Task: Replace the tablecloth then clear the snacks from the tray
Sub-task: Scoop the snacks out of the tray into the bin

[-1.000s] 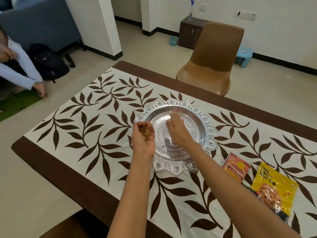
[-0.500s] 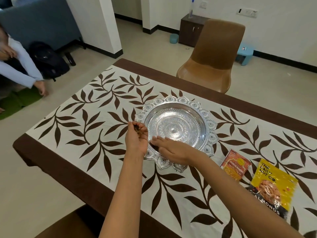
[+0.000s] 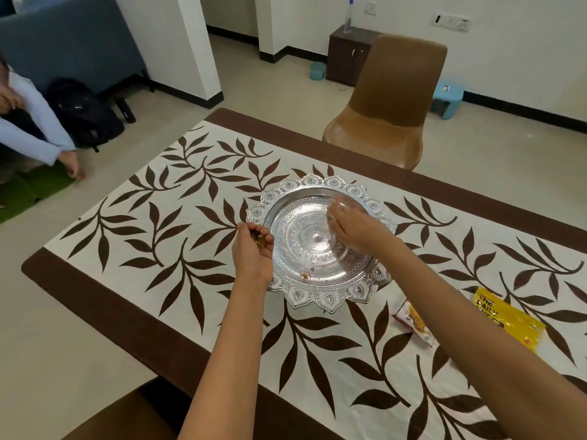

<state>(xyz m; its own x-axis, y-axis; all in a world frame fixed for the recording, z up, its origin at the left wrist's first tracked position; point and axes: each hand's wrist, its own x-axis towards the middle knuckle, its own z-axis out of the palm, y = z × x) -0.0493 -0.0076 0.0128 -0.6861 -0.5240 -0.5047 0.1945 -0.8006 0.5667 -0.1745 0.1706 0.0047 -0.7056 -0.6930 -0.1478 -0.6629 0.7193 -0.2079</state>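
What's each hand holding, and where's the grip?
Left hand: a few brown snack pieces, grip is the cupped palm with fingers curled round them. Right hand: over the tray, far side, motion-blurred, so cannot tell if it holds anything.

Tray [image 3: 317, 249]: shiny embossed silver metal. Tablecloth [image 3: 165, 236]: matt cloth, leaf print. Yellow packet [image 3: 508, 319]: glossy plastic.
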